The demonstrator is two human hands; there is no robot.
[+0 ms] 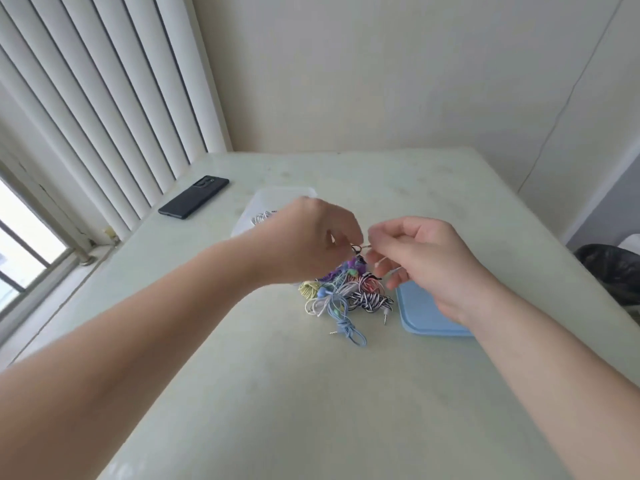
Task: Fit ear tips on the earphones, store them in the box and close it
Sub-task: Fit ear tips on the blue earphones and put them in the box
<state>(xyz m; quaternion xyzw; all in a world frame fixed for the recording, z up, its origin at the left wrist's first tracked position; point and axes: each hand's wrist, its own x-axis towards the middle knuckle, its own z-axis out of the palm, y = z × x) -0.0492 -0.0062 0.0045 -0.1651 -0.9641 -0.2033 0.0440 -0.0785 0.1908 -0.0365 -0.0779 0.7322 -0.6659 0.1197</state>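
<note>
A: Head view, the only one. Hands first?

B: Left hand [308, 237] is raised over the table [311, 393], back to the camera, fingers curled in. The fingertips pinch a small dark piece [356, 250], too small to name.

A: Right?

B: Right hand [426, 258] faces it, fingertips nearly touching the left's. Thumb and forefinger pinch the end of a white earphone [382, 262]. Its thin cable runs down through the other curled fingers. Neither hand is open; both are in a tight pinch.

A: Do the dark piece and the white earphone touch?

B: They meet right between the fingertips. I can't tell if they're joined.

A: Rest of the earphones?

B: The pile of earphones [346, 294] lies on the table just below the hands: yellow, blue, white, purple and black-and-white striped cables in a tangle. A couple of jack plugs stick out on the near side.

A: Box?

B: The clear box [277, 197] is behind the left hand, partly hidden, with no lid on it. A coil of white cable [260, 218] shows inside. The blue lid [426, 317] lies flat on the table under the right wrist, just right of the pile.

A: Anything else?

B: A dark phone [194, 196] lies on the far left of the table, near the vertical blinds [104, 98]. A black bag [613, 271] sits past the right edge.
</note>
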